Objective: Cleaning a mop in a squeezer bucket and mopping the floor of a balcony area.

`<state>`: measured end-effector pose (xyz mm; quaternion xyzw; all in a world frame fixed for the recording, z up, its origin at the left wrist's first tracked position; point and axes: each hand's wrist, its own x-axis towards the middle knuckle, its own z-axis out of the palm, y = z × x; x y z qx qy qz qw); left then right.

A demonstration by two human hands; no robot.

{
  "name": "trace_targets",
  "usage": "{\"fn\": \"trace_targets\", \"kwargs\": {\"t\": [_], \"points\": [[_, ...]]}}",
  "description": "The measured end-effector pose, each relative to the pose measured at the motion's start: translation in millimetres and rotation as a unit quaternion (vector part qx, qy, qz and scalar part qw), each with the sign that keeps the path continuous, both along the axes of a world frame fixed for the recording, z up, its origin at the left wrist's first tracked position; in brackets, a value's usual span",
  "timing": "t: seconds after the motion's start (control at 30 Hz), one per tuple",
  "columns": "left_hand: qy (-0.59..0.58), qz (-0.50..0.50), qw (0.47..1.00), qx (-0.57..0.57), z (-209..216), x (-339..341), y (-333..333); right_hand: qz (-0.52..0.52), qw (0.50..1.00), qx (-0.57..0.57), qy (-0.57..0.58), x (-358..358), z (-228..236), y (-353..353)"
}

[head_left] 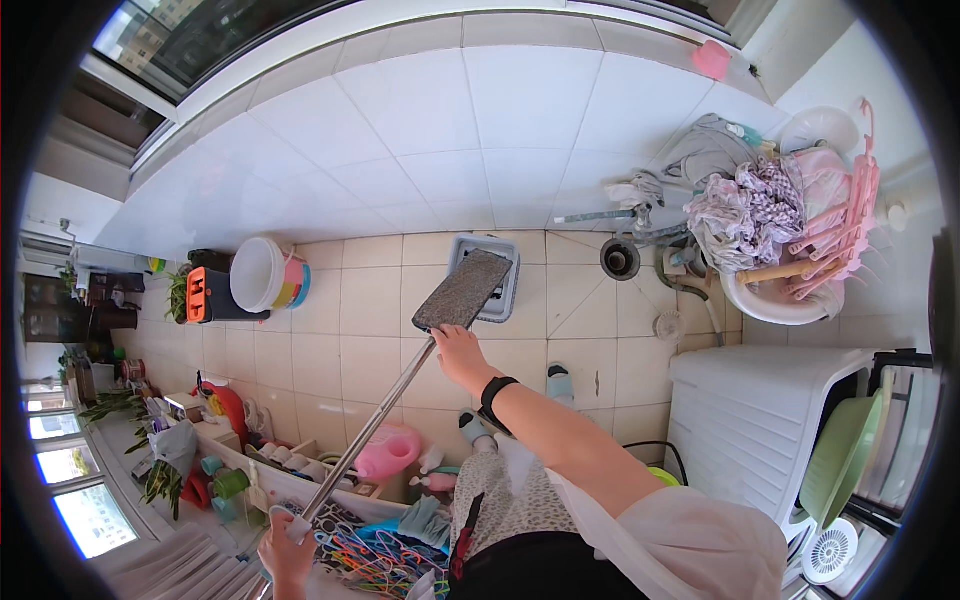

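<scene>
A flat mop (370, 430) with a long metal pole slants across the middle, its grey fuzzy pad (464, 290) raised and turned upward. My left hand (288, 552) is closed around the pole near the lower edge. With fingers curled over the pad's near end, my right hand (460, 354) grips the mop head; a black band is on that wrist. Behind the pad, a grey plastic basin (515, 270) stands on the tiled floor, partly covered from view by it.
A white bucket (258, 275) and a black-and-orange box (215, 295) stand left. At right are a floor drain pipe (620, 259), a washbasin (785, 305) heaped with laundry and a white washing machine (745, 420). A pink jug (388, 452) and colourful hangers (370, 560) lie near my legs.
</scene>
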<state>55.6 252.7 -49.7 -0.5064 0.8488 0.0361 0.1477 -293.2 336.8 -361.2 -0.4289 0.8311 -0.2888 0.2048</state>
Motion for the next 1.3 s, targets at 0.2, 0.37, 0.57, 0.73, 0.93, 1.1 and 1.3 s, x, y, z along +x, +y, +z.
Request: {"fn": "trace_targets", "kwargs": {"t": [0.2, 0.37, 0.57, 0.73, 0.93, 1.1, 1.3], "points": [[-0.030, -0.081, 0.996, -0.021, 16, -33, -9, 0.051, 0.994, 0.034, -0.087, 24, 12, -16], [-0.055, -0.166, 0.984, -0.026, 87, -140, -20, 0.081, 0.981, -0.173, -0.038, 38, 84, -31], [-0.118, -0.250, 0.949, -0.152, 122, -222, -9, 0.031, 0.968, -0.249, -0.012, -8, 130, -54], [-0.055, -0.359, 0.889, -0.280, 108, -227, -7, 0.068, 0.961, -0.258, -0.069, -41, 139, -57], [-0.041, -0.330, 0.877, -0.347, 110, -185, -14, 0.110, 0.955, -0.255, -0.103, -18, 124, -60], [0.206, -0.204, 0.876, -0.385, 103, -150, -6, 0.211, 0.949, -0.179, -0.147, -15, 119, -62], [0.404, 0.047, 0.772, -0.487, 96, -112, -20, 0.243, 0.951, -0.144, -0.127, 10, 92, -75]]}}
